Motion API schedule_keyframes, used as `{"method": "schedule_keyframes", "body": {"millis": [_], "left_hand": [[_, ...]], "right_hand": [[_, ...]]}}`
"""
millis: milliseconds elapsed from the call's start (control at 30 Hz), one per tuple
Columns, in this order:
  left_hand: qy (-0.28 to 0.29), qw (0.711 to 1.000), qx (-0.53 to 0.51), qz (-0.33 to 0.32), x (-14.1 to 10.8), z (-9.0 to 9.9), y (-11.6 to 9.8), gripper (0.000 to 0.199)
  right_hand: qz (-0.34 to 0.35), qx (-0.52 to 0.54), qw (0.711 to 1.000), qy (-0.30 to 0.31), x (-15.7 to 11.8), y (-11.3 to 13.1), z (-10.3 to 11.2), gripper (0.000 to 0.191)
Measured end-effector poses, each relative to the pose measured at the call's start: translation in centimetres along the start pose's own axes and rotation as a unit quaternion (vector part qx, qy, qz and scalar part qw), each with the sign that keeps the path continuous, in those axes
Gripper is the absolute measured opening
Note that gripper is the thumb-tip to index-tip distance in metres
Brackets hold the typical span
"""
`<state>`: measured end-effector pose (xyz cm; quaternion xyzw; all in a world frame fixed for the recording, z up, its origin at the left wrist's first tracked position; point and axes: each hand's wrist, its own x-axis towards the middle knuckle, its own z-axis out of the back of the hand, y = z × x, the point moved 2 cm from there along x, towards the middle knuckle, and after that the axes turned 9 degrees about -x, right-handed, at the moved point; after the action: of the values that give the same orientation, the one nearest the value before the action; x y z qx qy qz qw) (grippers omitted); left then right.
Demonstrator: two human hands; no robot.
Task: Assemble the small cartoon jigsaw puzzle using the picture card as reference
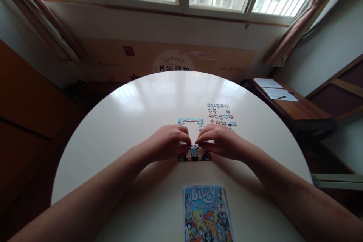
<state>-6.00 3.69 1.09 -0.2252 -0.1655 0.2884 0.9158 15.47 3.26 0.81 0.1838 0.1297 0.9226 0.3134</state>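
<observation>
A partly joined jigsaw puzzle (191, 120) lies on the white table, its edge pieces forming a frame around an open middle. From its bottom edge a short column of joined pieces (194, 152) rises into that middle. My left hand (172, 140) is closed in a pinch over the puzzle's left side, fingertips at the top of the column. Opposite it, my right hand (219, 140) pinches at the same spot from the right. The small jigsaw piece between the fingertips is mostly hidden. Both hands cover parts of the puzzle's sides.
Loose jigsaw pieces (220, 115) lie in rows behind my right hand. A colourful "Bluey" picture sheet (208, 213) is near me on the round table (113, 128). To the right, a wooden side table (295, 110) holds papers (279, 93) and a pen. Windows stand beyond.
</observation>
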Motion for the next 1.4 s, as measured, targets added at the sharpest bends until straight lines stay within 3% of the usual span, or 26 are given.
{"method": "schedule_keyframes", "body": {"millis": [333, 600, 1033, 1133, 1267, 1400], "left_hand": [[-0.01, 1.0, -0.02, -0.009, -0.1, -0.1, 0.3, 0.014], [0.004, 1.0, -0.022, -0.018, -0.1, -0.2, 0.1, 0.013], [0.001, 1.0, 0.003, -0.024, -0.2, 0.1, -0.4, 0.014], [-0.056, 0.998, -0.004, -0.029, -0.3, 1.0, -0.7, 0.012], [-0.149, 0.989, -0.006, -0.003, -0.5, 2.4, -0.4, 0.023], [-0.147, 0.989, 0.008, 0.017, -0.3, 2.4, 0.1, 0.025]], "right_hand": [[0.014, -0.011, 0.999, 0.027, -0.2, 0.2, 0.2, 0.01], [0.003, -0.019, 0.998, 0.063, -0.3, 0.4, 0.3, 0.022], [0.0, -0.057, 0.996, 0.069, -0.3, 1.3, 0.4, 0.029], [0.007, -0.038, 0.999, 0.033, -0.3, 1.1, 0.8, 0.031], [-0.004, -0.026, 0.997, -0.073, -0.4, 0.1, 2.2, 0.026], [-0.046, -0.044, 0.988, -0.143, -0.7, -1.1, 3.7, 0.023]]}}
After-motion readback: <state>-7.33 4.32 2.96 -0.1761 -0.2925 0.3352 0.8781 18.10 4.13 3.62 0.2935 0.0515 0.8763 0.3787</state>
